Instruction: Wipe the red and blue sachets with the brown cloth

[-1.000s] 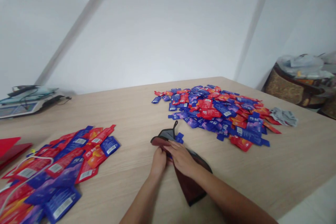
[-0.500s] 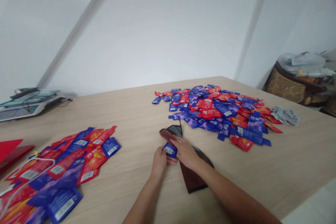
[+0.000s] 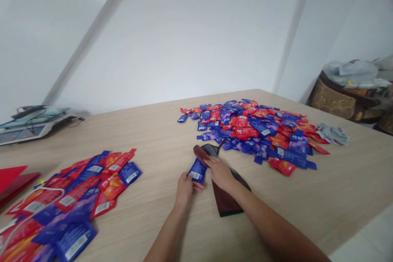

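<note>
Left hand: here's the left hand (image 3: pixel 184 189), just left of the brown cloth (image 3: pixel 225 202), fingers clamped on the lower end of a blue packet (image 3: pixel 197 170).
Blue packet: barcode end towards the wearer, upper end right up against the cloth's raised flap; whether it's tucked under, I can't tell.
Right hand: the right hand (image 3: pixel 220 172) lies over the cloth, fingers close together on that flap; is the thumb pinching from below? Can't tell.
Brown cloth: black-edged, on the table (image 3: pixel 147 131).
Big pile: red and blue packets (image 3: pixel 245 125), beyond the cloth and to its right, a grey rag (image 3: pixel 333 135) at the far side.
Small pile: more packets (image 3: pixel 104 186), well left of the cloth, with a white cord (image 3: pixel 49 189) across them.
</note>
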`<state>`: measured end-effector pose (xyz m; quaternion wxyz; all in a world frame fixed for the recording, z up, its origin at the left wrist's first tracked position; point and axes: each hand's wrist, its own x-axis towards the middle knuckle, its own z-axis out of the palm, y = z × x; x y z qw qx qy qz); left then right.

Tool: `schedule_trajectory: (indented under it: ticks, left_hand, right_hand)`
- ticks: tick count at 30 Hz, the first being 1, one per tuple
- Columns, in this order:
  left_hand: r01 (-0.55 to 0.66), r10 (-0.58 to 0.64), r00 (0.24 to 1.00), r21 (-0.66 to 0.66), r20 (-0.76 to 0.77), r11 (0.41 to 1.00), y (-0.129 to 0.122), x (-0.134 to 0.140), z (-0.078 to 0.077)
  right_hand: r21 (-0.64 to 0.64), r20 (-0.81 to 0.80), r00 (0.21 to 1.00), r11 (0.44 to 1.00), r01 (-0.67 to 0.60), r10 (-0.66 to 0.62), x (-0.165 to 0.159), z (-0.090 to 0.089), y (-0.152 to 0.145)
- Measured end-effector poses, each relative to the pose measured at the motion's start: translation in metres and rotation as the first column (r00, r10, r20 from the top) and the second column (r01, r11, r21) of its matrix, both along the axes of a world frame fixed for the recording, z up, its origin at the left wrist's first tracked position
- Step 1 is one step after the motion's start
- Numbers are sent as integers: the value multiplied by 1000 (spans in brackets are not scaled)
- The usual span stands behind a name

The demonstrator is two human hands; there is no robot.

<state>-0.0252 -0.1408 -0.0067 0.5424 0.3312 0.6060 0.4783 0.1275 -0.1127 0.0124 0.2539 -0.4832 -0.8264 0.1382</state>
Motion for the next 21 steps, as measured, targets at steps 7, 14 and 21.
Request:
schedule_trajectory:
  ticks: [7,14,21]
  left_hand:
    - [27,30,757,76,-653,997,-1,-42,23]
    - [438,157,204,233,-966,868,-7,-44,22]
    - [346,4,-82,-24,-997,938,13,-72,9]
  right_hand:
    - [18,-85,989,992,125,-123,21,-14,14]
    - [-16,-136,976,985,171,-171,29,-19,22]
    - [-24,-116,980,986,163,-165,29,-18,19]
